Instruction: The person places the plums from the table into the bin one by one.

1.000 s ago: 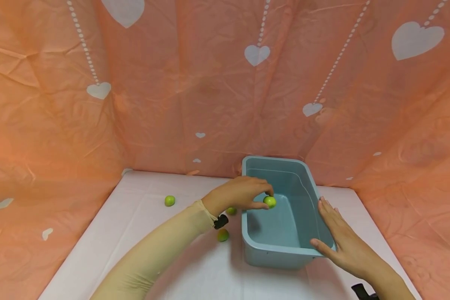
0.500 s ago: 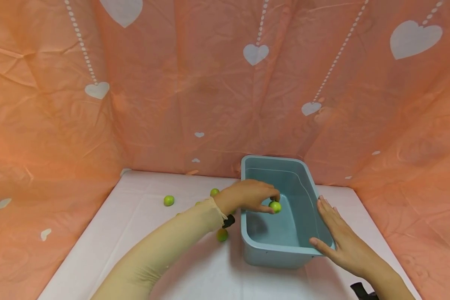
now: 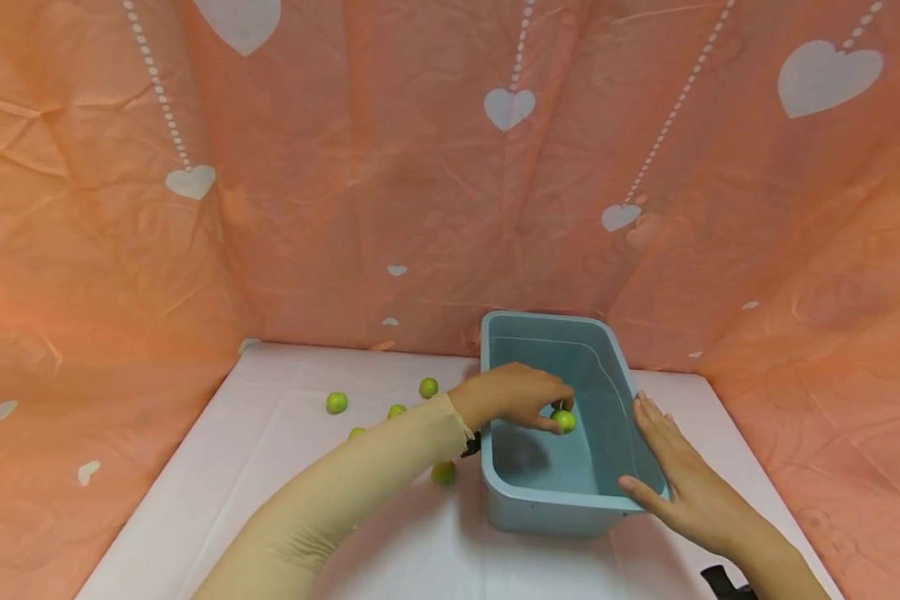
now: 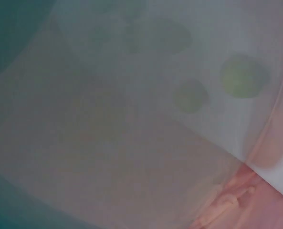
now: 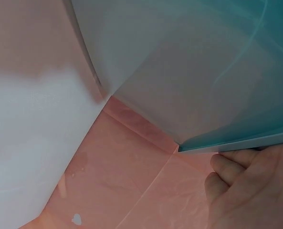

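Note:
My left hand (image 3: 521,396) reaches over the left rim of a grey-blue plastic tub (image 3: 547,502). Its thumb and fingers pinch a small round green fruit (image 3: 563,421) inside the tub, above the floor. My right hand (image 3: 682,483) rests on the tub's near right corner, fingers straight along the right side and thumb on the near rim. In the right wrist view, the fingers (image 5: 229,167) lie against the outside of the rim. The left wrist view is hazy and does not show the left hand clearly; green fruit (image 4: 244,76) shows through there.
On the white table (image 3: 390,542), left of the tub, lie several green fruits, among them one at the left (image 3: 337,403), one farther back (image 3: 428,387) and one near the sleeve (image 3: 444,473). The sleeve partly hides some. A pink sheet (image 3: 420,208) with hearts hangs behind.
My left hand has moved right and slightly down, farther into the tub, with the green fruit still pinched. More fruits show behind the left arm. My right hand stays on the rim.

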Action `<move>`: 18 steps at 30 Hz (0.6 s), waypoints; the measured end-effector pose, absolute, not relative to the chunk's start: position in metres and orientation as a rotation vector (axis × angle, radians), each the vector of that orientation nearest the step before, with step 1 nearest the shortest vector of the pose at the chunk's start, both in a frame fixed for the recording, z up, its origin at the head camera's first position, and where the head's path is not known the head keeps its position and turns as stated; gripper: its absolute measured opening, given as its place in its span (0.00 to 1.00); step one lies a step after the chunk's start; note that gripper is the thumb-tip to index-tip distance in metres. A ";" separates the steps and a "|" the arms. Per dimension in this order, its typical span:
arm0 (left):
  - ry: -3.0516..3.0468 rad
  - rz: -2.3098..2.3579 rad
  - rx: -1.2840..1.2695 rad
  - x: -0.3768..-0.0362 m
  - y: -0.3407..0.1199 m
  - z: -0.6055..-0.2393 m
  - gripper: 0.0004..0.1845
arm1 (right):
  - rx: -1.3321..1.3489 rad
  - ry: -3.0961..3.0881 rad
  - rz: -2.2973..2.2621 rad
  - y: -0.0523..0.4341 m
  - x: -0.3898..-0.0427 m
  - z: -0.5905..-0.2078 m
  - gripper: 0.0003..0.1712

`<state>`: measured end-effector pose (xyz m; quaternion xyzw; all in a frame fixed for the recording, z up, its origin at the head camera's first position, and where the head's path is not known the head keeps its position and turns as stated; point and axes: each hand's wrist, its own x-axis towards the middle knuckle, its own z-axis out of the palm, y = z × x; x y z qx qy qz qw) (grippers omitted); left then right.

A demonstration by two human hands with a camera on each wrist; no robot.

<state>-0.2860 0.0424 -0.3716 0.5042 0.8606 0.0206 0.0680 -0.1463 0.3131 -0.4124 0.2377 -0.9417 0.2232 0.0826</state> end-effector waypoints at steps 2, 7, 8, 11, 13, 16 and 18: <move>2.592 0.038 1.507 -0.286 0.045 -0.372 0.15 | 0.710 -2.812 0.654 0.314 -0.146 -0.412 0.59; 2.594 0.025 1.483 -0.286 0.048 -0.377 0.15 | 0.732 -2.789 0.566 0.314 -0.147 -0.411 0.60; 2.595 0.023 1.483 -0.286 0.049 -0.378 0.15 | 0.738 -2.781 0.546 0.314 -0.147 -0.411 0.60; 2.598 0.016 1.483 -0.287 0.050 -0.384 0.14 | 0.760 -2.756 0.493 0.315 -0.148 -0.411 0.60; 2.600 0.006 1.475 -0.288 0.051 -0.387 0.14 | 0.772 -2.745 0.465 0.315 -0.149 -0.411 0.60; 2.608 -0.002 1.458 -0.289 0.051 -0.391 0.14 | 0.782 -2.736 0.438 0.315 -0.149 -0.410 0.61; 2.615 -0.005 1.446 -0.289 0.052 -0.391 0.14 | 0.785 -2.728 0.430 0.315 -0.150 -0.409 0.61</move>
